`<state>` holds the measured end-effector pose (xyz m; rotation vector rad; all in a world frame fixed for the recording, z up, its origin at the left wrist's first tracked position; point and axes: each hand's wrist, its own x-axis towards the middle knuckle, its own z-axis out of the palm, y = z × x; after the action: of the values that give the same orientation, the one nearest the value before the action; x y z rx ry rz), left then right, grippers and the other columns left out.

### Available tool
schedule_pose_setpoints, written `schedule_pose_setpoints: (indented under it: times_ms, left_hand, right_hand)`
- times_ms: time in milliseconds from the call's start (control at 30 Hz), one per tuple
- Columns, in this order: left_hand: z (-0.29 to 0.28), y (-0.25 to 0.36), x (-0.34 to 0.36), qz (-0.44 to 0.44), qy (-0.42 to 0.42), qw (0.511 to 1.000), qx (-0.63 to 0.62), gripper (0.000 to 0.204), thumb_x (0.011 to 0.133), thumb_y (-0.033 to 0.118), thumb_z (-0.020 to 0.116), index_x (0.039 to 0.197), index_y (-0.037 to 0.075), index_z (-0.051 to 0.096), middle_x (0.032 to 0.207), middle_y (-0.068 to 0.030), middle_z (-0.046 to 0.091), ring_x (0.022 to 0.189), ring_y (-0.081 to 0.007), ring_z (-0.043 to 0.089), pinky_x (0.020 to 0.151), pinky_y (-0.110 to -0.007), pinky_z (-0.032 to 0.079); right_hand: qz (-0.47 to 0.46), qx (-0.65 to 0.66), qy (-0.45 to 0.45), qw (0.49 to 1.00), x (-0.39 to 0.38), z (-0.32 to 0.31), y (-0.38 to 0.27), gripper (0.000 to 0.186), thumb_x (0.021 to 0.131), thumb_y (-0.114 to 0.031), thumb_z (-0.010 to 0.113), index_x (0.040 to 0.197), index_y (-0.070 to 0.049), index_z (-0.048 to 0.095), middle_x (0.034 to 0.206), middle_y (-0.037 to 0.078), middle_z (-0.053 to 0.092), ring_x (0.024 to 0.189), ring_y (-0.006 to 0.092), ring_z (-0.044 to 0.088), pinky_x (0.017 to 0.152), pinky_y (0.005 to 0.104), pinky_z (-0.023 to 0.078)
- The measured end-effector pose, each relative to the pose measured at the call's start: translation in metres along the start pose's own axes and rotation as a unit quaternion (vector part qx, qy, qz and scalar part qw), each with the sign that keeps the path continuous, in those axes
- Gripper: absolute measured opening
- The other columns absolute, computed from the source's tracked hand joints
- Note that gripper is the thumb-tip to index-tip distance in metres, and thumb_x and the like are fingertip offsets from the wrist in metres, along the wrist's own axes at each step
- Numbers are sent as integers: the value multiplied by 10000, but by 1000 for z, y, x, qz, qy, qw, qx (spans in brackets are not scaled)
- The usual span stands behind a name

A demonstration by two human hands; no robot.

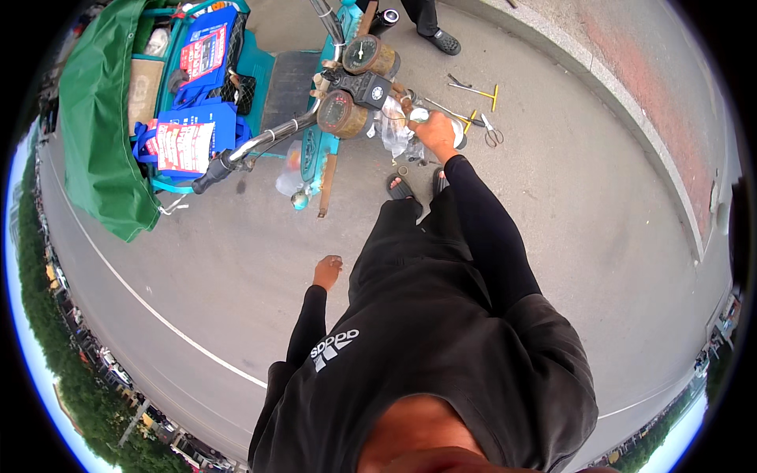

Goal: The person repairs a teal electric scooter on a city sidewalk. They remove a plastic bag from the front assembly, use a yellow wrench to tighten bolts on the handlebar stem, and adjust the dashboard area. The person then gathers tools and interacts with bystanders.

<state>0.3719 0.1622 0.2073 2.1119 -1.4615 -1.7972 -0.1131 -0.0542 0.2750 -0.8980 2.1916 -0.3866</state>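
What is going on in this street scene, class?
A person in black stands on the road beside a teal cargo tricycle. The right hand reaches out to the right end of the handlebar, by a clear plastic bag; what it grips cannot be made out. The left hand hangs free at the side, holding nothing. Hand tools lie on the ground beyond: scissors and a yellow-handled T-wrench. Another person's shoe shows near the top.

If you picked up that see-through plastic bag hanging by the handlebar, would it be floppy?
Probably yes: the clear plastic bag hangs crumpled and sagging beside the right hand, so it looks thin and limp. It likely weighs little and would rustle and fold. It may feel a bit slippery, though what it holds is unclear.
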Motion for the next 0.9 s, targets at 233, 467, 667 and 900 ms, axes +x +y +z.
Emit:
schedule_pose_setpoints:
  times_ms: [233,467,667,900]
  left_hand:
    - [21,37,39,59,12,998,6,293,953,255,596,1048,-4,694,866,-139,733,783,-238,718,739,-357,542]
    - [47,49,17,40,49,997,-50,307,969,213,578,1135,-31,662,939,-144,730,802,-218,707,766,-346,544]
    - [96,253,28,93,60,983,-143,428,1015,284,563,1310,-26,541,1170,-163,670,1008,-233,683,866,-358,532]
    - [200,372,150,-93,-86,710,-693,576,989,509,561,1295,22,536,1219,-130,624,1108,-252,598,1025,-439,452]
  right_hand:
    - [-50,3,9,999,5,-8,27,685,686,-457,847,1081,81,693,991,273,721,955,372,717,849,413,549]
    - [-111,146,26,983,26,-18,24,684,719,-371,853,1172,99,647,1034,251,725,975,299,718,855,382,541]
    - [-165,-80,-101,978,39,-45,19,666,701,-497,812,1062,52,701,1012,266,717,987,397,696,862,437,544]
    - [-193,-95,-209,954,46,-45,10,643,684,-525,787,995,34,721,991,254,722,968,376,708,839,434,551]
